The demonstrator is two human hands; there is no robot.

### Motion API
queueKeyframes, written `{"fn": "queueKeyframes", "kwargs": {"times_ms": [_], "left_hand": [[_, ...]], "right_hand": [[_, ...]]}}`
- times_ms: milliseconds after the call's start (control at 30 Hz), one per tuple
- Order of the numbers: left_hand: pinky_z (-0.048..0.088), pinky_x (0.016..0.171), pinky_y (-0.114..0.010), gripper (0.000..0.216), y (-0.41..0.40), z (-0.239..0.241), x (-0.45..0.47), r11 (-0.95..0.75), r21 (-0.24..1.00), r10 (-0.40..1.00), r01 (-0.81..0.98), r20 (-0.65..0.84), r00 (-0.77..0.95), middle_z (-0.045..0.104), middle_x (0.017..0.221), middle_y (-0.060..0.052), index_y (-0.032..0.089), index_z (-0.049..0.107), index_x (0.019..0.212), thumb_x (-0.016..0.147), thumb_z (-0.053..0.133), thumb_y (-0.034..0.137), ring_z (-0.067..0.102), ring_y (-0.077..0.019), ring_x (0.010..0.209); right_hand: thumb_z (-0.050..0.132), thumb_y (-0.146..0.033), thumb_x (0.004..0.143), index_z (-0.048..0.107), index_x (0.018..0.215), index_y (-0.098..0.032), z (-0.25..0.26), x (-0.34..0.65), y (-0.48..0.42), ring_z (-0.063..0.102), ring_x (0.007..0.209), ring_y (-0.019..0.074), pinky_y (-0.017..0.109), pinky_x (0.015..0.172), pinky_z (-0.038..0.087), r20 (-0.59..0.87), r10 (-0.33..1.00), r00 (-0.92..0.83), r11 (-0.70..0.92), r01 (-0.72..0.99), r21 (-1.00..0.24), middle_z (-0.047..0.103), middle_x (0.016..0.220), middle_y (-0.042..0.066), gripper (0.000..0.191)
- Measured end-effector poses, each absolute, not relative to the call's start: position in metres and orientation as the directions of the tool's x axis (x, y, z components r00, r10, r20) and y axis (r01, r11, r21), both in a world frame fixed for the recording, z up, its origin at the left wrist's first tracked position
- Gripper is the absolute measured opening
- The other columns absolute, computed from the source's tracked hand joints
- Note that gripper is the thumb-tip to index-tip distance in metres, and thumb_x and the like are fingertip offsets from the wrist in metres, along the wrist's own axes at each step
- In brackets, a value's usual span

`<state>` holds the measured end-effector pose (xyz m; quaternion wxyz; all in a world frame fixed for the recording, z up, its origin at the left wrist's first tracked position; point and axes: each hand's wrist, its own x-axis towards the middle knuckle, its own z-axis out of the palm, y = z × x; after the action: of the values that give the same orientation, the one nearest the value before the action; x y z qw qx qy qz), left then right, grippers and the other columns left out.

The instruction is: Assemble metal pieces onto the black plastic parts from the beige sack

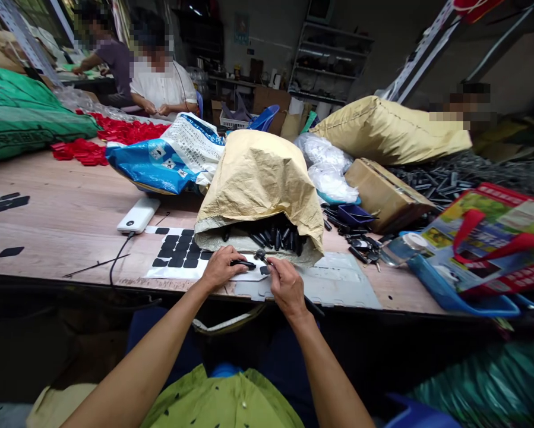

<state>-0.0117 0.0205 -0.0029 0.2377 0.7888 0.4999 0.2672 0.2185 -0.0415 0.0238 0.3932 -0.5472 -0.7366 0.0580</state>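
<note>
My left hand grips a small black plastic part at the table's front edge. My right hand holds a thin dark tool whose tip meets that part. Both hands rest over a white sheet with black adhesive pads. Just behind them a tan paper sack lies open, with several black parts showing in its mouth.
A white power bank with a black cable lies left of the sheet. A blue-white bag, red parts, a cardboard box, a colourful tote and loose black parts crowd the table. Other people sit at the far side.
</note>
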Motion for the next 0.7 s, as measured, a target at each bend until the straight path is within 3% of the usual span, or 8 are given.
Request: {"fn": "queueKeyframes", "kwargs": {"times_ms": [233, 700], "left_hand": [[0.04, 0.09, -0.036, 0.025, 0.021, -0.001, -0.008, -0.359, 0.622, 0.927, 0.696, 0.153, 0.341, 0.063, 0.094, -0.002, 0.032, 0.081, 0.104, 0.082, 0.077, 0.045, 0.057, -0.0221, 0.097], [0.04, 0.086, -0.034, 0.024, 0.019, 0.001, -0.008, -0.361, 0.622, 0.928, 0.695, 0.167, 0.333, 0.064, 0.095, -0.001, 0.029, 0.079, 0.1, 0.081, 0.079, 0.043, 0.056, -0.0207, 0.097]], "right_hand": [[0.048, -0.021, 0.102, 0.07, 0.119, -0.022, 0.03, 0.212, -0.055, 0.066, 0.101, 0.0204, 0.032, 0.093, 0.051, 0.559, 0.828, -0.048, 0.398, 0.751, -0.526, 0.072, 0.105, 0.007, 0.028], [0.047, -0.025, 0.103, 0.07, 0.119, -0.022, 0.029, 0.189, -0.049, 0.065, 0.1, 0.0202, 0.03, 0.091, 0.05, 0.519, 0.842, -0.148, 0.42, 0.783, -0.459, 0.072, 0.104, 0.007, 0.027]]}}
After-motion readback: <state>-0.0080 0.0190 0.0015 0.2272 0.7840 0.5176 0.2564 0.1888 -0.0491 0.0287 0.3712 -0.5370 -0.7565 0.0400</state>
